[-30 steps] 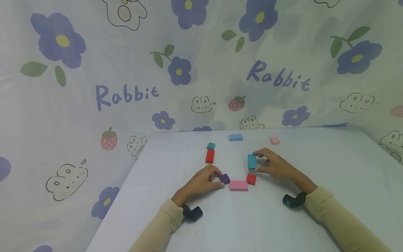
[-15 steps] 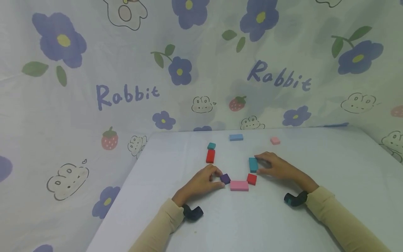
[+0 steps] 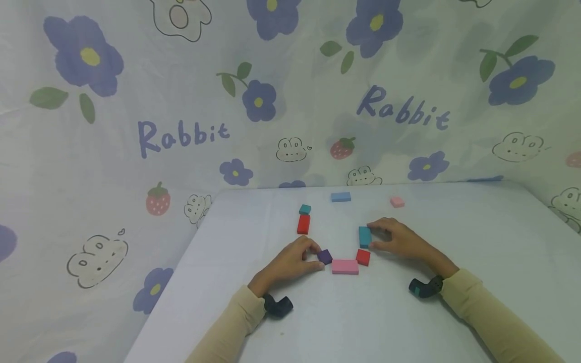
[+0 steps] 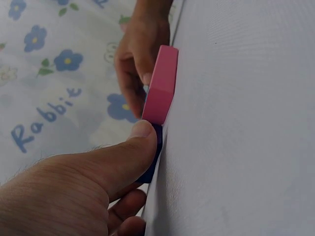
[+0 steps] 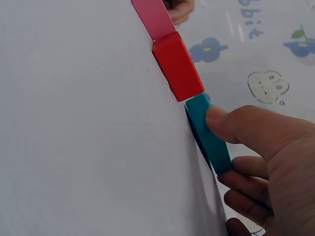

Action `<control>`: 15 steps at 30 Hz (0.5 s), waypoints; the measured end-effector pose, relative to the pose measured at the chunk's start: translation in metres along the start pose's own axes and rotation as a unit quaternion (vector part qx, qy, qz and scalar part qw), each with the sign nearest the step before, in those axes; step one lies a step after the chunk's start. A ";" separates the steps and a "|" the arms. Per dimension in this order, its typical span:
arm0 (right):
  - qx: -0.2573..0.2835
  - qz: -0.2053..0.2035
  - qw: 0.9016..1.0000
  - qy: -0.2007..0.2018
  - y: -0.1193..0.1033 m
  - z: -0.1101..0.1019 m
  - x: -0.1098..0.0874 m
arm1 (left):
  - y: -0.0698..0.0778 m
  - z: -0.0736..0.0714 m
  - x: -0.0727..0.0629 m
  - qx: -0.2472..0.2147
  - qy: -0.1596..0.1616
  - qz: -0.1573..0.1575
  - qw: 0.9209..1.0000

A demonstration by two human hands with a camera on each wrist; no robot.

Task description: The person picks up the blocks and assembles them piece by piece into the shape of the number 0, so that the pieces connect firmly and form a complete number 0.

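Right hand (image 3: 399,239) pinches teal block (image 3: 364,237) at its left: long axis fore-and-aft, near end by red square (image 3: 363,257). Left hand (image 3: 294,259) pinches purple square (image 3: 325,257).

On the white table (image 3: 386,322), an oblong pink block (image 3: 345,267) lies between a square purple block (image 3: 324,257), left, and a square red block (image 3: 363,257), right. Behind the latter is an oblong teal block (image 3: 364,237); behind-left of the purple one, an oblong red block (image 3: 303,224).
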State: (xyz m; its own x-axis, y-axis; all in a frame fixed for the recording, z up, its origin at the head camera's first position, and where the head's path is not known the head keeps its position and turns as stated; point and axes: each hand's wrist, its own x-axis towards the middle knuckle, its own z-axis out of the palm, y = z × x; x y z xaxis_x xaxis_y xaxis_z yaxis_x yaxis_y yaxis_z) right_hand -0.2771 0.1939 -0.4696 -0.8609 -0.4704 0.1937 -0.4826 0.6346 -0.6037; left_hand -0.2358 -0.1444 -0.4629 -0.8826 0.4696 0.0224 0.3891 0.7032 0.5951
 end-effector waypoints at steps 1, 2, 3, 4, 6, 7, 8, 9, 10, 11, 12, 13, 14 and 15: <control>0.003 -0.002 1.000 0.002 0.000 0.000 0.000 | 0.000 0.000 0.000 0.000 0.000 0.002 1.000; 0.005 -0.004 1.000 0.004 0.000 0.000 0.000 | 0.000 0.000 0.000 0.000 0.000 0.003 1.000; 0.009 -0.006 1.000 0.004 -0.001 0.000 0.000 | 0.000 0.000 0.000 0.001 0.000 0.002 1.000; 0.012 -0.008 1.000 0.005 -0.001 0.000 0.000 | 0.000 -0.001 0.001 0.001 -0.001 0.004 1.000; 0.013 -0.009 1.000 0.005 -0.001 0.001 -0.001 | 0.000 -0.001 0.001 0.002 -0.001 0.003 1.000; 0.013 -0.008 1.000 0.005 -0.001 0.001 -0.001 | 0.000 -0.001 0.001 0.003 -0.002 0.002 1.000; 0.014 -0.007 1.000 0.005 -0.002 0.001 -0.001 | 0.000 -0.001 0.001 0.003 -0.002 0.002 1.000; 0.013 -0.008 1.000 0.004 -0.002 0.002 -0.001 | 0.001 -0.002 0.001 0.003 -0.002 0.001 1.000; 0.013 -0.008 1.000 0.005 -0.002 0.002 -0.001 | 0.001 -0.001 0.000 0.004 -0.002 0.001 1.000; 0.014 -0.010 1.000 0.004 -0.002 0.002 -0.001 | 0.001 -0.002 0.000 0.004 -0.002 0.000 1.000; 0.015 -0.012 1.000 0.005 -0.002 0.003 -0.001 | 0.001 -0.001 0.000 0.004 -0.002 -0.001 1.000; 0.016 -0.015 1.000 0.005 -0.001 0.003 -0.001 | 0.001 -0.001 0.000 0.004 -0.002 -0.001 1.000; 0.015 -0.017 1.000 0.005 -0.001 0.003 -0.001 | 0.001 -0.001 0.000 0.004 -0.002 -0.001 1.000; 0.013 -0.019 1.000 0.005 -0.001 0.004 0.000 | 0.000 -0.001 0.000 0.004 -0.002 -0.001 1.000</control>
State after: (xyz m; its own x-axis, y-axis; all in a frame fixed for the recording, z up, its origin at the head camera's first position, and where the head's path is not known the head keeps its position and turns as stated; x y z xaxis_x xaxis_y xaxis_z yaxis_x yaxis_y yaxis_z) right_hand -0.2759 0.1916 -0.4721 -0.8436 -0.4881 0.2239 -0.5106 0.6000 -0.6158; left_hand -0.2359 -0.1446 -0.4620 -0.8819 0.4712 0.0177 0.3901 0.7081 0.5886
